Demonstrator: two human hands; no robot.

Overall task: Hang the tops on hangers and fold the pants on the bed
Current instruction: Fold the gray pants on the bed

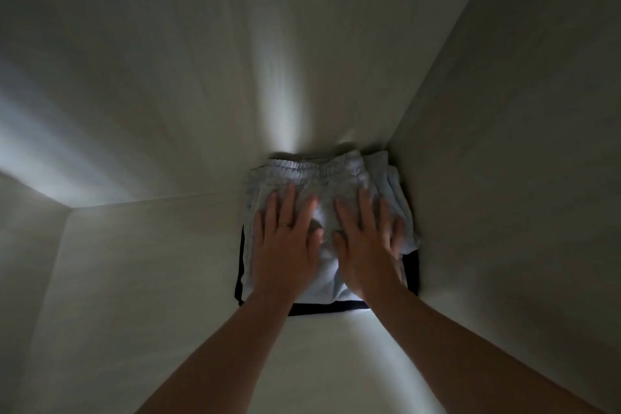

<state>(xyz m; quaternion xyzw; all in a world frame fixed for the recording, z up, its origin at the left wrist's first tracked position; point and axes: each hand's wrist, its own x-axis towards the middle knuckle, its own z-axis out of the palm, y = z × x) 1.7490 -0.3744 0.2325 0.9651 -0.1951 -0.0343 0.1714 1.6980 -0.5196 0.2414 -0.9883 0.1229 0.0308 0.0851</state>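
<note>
- The light grey pants (322, 178) lie folded into a compact bundle, the gathered elastic waistband turned toward the back wall (201, 77) of a pale compartment that looks like a wardrobe shelf
- They sit on top of a dark folded garment (322, 308), of which only a thin edge shows at the front and at both sides; whether that one is also pants cannot be told
- The stack is tucked into the corner, close against the right wall (504, 178), likely so the bare shelf floor (151, 262) to its left stays free for more clothes
- The left hand (285, 242) lies flat on the left half of the pants, fingers straight and spread, gripping nothing
- The right hand (366, 245) lies flat on the right half in the same way, fingers extended, palm down on the cloth
- The 2 open palms side by side suggest pressing: flattening the soft fabric so the fold holds and the pile sits level
- The fingertips look blurred, so some motion across the cloth is probable
- Judged from this, the folding of this pair is done and it is being stowed
</note>
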